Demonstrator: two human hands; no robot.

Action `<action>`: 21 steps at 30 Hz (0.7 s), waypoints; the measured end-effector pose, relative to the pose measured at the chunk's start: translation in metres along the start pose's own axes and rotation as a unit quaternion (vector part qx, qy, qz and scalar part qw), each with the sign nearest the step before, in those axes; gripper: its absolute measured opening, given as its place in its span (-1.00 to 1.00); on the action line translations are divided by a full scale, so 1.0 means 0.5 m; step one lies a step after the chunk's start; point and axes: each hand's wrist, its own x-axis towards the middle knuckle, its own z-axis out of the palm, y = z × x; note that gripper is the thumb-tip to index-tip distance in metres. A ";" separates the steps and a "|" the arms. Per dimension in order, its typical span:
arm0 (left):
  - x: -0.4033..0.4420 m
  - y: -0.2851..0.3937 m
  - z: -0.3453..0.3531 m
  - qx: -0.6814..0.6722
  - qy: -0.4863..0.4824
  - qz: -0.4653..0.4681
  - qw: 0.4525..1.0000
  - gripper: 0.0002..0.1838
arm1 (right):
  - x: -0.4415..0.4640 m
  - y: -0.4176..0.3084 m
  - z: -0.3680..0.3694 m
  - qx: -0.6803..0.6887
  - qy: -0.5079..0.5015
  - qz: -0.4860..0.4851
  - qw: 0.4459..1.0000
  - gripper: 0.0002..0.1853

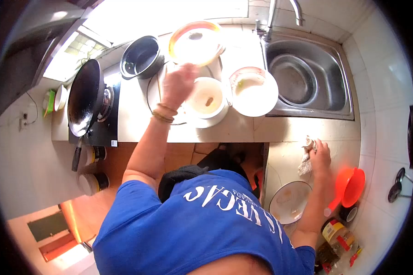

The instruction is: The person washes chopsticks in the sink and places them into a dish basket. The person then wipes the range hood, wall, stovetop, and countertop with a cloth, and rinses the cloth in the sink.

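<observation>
My left hand [180, 82] is over the counter, just above and left of a white bowl [205, 98] with a small brown thing inside. Its fingers are blurred, so I cannot make out what they hold. Behind it lies an orange-rimmed plate [195, 43], and a dark pot [142, 57] stands to its left. Right of the white bowl is another white bowl [253, 91], beside the sink. On the right-hand counter my right hand [320, 153] is closed on a crumpled whitish cloth [304, 164]. A round plate [290, 201] lies nearer my body, left of my right forearm.
A steel sink [326, 106] with a basin [293, 80] inside is at the back right. On the left a wok [86, 98] sits on the stove [108, 133]. A red plastic strainer or scoop [353, 188] and jars [337, 231] stand along the right wall.
</observation>
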 end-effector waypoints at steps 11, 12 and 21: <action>-0.112 -0.184 0.083 0.208 -0.146 -0.281 0.925 0.01 | 0.025 0.054 -0.014 0.821 0.081 0.168 0.539 -0.62; -0.100 -0.187 0.094 0.180 -0.125 -0.280 0.935 -0.05 | 0.026 0.039 -0.019 0.836 0.069 0.127 0.530 -0.62; -0.040 -0.296 0.111 0.187 -0.263 -0.263 0.909 -0.71 | 0.060 -0.113 -0.075 0.801 0.087 0.131 0.578 -0.63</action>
